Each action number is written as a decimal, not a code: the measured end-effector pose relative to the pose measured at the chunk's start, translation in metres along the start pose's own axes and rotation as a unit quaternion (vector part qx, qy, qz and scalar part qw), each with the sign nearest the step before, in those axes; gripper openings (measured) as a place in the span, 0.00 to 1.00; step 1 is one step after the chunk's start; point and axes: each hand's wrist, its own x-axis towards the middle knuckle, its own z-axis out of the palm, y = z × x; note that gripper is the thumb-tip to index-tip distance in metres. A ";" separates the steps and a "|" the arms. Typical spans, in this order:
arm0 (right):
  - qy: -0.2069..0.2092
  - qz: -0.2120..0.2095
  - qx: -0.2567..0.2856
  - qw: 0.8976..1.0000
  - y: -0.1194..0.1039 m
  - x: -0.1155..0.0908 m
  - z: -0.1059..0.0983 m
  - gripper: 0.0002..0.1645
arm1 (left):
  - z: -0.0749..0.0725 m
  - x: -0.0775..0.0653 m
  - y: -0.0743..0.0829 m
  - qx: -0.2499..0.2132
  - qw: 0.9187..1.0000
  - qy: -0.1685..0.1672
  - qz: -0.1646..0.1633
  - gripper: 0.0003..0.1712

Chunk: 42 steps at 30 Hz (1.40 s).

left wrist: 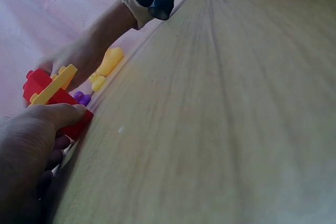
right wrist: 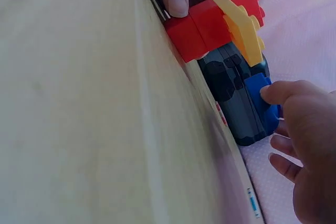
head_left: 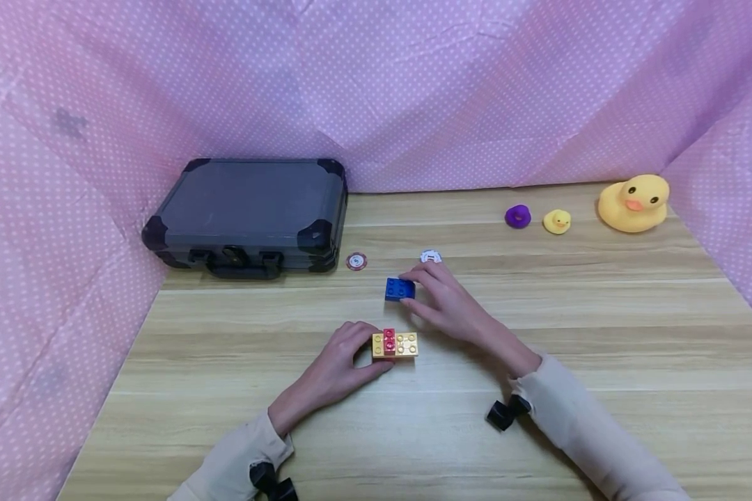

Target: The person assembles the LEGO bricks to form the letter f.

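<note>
A stack of toy building bricks stands on the table, with red bricks below, a yellow plate across them and a narrow red brick on top. My left hand grips its lower red part, the thumb along the near side. Behind the stack, my right hand pinches a blue building brick between thumb and fingers. In the right wrist view that blue brick is held up off the tabletop, apart from the stack.
A grey case with black corners lies at the back left. Near it is a red-rimmed poker chip; a white chip lies beyond my right hand. A purple duck, a small yellow duck and a large yellow duck line the back right.
</note>
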 end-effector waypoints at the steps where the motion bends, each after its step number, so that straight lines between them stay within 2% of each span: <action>1: -0.001 -0.002 0.002 1.000 -0.002 -0.001 -0.001 0.25 | 0.000 0.000 0.000 -0.001 1.000 -0.001 -0.002 0.24; 13: 0.009 -0.052 0.011 0.999 -0.019 -0.013 -0.012 0.27 | -0.001 0.001 0.001 -0.004 1.000 0.001 0.001 0.22; 22: 0.013 -0.076 0.042 0.996 -0.035 -0.023 -0.020 0.27 | 0.000 0.001 0.001 -0.006 1.000 -0.006 -0.009 0.22; 35: -0.011 -0.087 0.048 0.995 -0.044 -0.035 -0.020 0.23 | -0.001 0.002 -0.001 -0.015 1.000 -0.012 -0.014 0.22; 42: -0.024 -0.082 0.053 0.995 -0.046 -0.037 -0.019 0.24 | -0.001 0.002 -0.002 -0.018 1.000 -0.008 -0.001 0.22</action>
